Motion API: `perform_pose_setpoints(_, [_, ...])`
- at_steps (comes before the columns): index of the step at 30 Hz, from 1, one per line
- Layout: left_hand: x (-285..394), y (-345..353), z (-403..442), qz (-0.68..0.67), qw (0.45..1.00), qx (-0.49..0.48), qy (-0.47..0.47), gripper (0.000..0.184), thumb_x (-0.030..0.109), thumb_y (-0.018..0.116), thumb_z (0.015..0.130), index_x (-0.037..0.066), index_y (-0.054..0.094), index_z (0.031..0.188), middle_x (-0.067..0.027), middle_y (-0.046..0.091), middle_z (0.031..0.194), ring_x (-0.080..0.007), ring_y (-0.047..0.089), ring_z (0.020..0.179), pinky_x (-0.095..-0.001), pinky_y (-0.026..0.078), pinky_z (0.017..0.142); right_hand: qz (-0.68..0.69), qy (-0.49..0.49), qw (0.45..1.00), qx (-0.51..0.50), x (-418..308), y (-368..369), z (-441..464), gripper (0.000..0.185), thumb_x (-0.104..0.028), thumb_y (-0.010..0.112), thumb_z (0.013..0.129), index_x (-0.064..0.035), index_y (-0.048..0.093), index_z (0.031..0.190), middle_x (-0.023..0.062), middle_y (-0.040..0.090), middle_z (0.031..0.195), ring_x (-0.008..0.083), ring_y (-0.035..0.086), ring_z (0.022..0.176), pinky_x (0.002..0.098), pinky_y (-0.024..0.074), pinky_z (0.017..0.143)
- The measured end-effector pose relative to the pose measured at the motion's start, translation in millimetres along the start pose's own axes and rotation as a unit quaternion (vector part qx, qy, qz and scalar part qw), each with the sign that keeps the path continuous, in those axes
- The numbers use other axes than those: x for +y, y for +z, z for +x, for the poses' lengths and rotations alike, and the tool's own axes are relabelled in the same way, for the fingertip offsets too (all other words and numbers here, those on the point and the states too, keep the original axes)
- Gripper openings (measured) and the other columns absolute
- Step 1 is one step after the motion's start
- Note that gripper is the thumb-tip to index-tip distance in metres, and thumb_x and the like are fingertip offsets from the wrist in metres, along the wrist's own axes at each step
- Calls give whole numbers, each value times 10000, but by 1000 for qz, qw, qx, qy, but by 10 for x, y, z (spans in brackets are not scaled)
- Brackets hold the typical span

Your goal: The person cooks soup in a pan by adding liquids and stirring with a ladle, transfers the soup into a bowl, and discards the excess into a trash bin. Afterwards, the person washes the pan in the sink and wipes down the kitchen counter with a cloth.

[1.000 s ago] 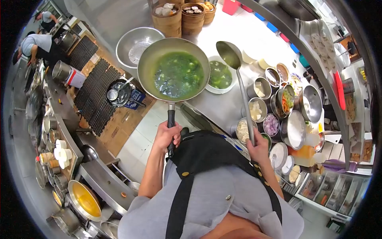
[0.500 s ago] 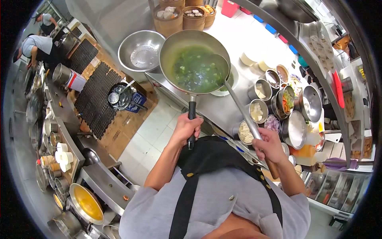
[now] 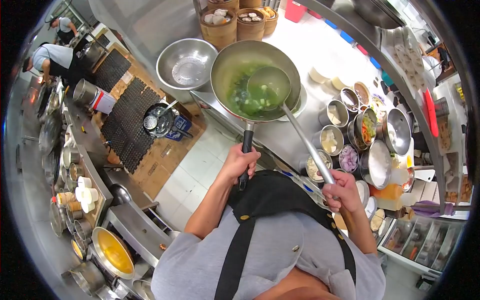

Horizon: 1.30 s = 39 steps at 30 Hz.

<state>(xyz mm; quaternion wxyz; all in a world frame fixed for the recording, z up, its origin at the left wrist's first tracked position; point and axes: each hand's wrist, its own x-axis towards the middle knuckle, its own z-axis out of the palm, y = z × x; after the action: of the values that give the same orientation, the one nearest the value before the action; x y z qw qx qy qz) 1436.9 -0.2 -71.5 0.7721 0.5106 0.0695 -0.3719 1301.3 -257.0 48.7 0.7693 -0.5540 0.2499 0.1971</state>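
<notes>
My left hand (image 3: 241, 162) is closed around the black handle of a deep frying pan (image 3: 223, 65). Green, watery soup (image 3: 240, 95) with pale bits and dark leafy pieces lies in the pan. In my right hand (image 3: 343, 191) is the long metal shaft of a large ladle (image 3: 306, 137). The ladle's bowl sits in the pan over the soup, with greenish liquid and pale bits showing in it. Under the pan's right side a pale bowl (image 3: 301, 104) shows only in part, the rest hidden by the pan.
A metal colander (image 3: 182, 47) stands left of the pan, with bamboo steamers (image 3: 218, 32) behind. Several metal containers of cut ingredients (image 3: 330, 140) crowd the right counter. Two people work at far left. A yellow-filled pan (image 3: 114, 252) is at lower left.
The ladle's bowl has moved from the pan's right side toward its middle, and its inside now shows. The whole view has shifted slightly; both hands keep their holds.
</notes>
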Motion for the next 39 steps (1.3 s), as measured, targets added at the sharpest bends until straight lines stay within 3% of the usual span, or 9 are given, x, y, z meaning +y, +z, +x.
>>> perform_pose_setpoints(3, [6,-19,-57,-3,1000,-2,-1,140,18,578,807,30,446,759,-23,430,520,-122,439,383,-281,362,350,15,-12,1000,-4,-56,32,98,416,9,569,793,53,508,1202,44,508,605,72,393,343,232,293,312])
perform_pose_setpoints(8, [-8,-55,-107,-17,1000,-10,-11,171,47,599,828,41,448,748,-24,450,522,-114,453,384,-273,374,344,-287,-148,943,81,143,-77,594,384,-43,556,839,32,503,1212,29,541,631,86,480,435,232,364,402])
perform_pose_setpoints(11, [-2,-50,-130,-18,1000,-12,-12,172,48,600,827,43,448,747,-24,454,527,-113,453,384,-273,371,342,-528,-392,746,104,306,-407,1104,403,-47,581,830,3,510,1224,22,544,639,79,486,460,231,366,420])
perform_pose_setpoints(12, [-8,-50,-135,-16,1000,-9,-14,172,49,601,827,43,449,748,-23,456,528,-113,453,385,-273,371,340,-530,-382,750,102,259,-380,1159,414,-43,585,828,-13,512,1235,18,534,636,81,478,444,230,362,403])
perform_pose_setpoints(15, [-30,-62,-129,-17,1000,-7,-20,168,53,606,823,44,454,753,-23,460,533,-112,455,385,-274,372,338,-344,-159,924,57,122,-217,1146,395,-22,566,834,6,511,1224,19,515,618,89,460,412,235,346,373])
perform_pose_setpoints(18, [-23,-68,-129,-12,1000,-9,-19,162,57,607,820,46,458,757,-21,462,535,-112,458,387,-275,376,338,-209,-86,973,-39,43,-206,1104,390,15,559,825,21,513,1213,16,492,600,83,435,390,234,321,346])
perform_pose_setpoints(24, [-29,-89,-129,-11,1000,-21,-17,161,69,601,822,49,457,752,-20,465,537,-111,459,390,-278,380,340,-120,34,986,-111,-40,-121,769,414,-19,556,815,42,490,1219,33,478,610,63,381,355,225,267,306])
perform_pose_setpoints(31, [-39,-175,-173,-22,999,-23,-9,167,68,605,819,53,449,761,-17,458,537,-108,451,392,-277,371,342,81,114,979,-150,14,-82,452,399,-67,565,845,48,493,1220,24,452,623,40,340,363,194,252,313])
perform_pose_setpoints(39, [25,-250,-237,-39,999,23,-4,149,42,604,808,31,459,777,-16,436,524,-114,433,380,-281,358,343,148,46,977,-147,-57,-75,169,450,-80,558,856,69,432,1262,34,436,623,27,326,345,193,247,275])
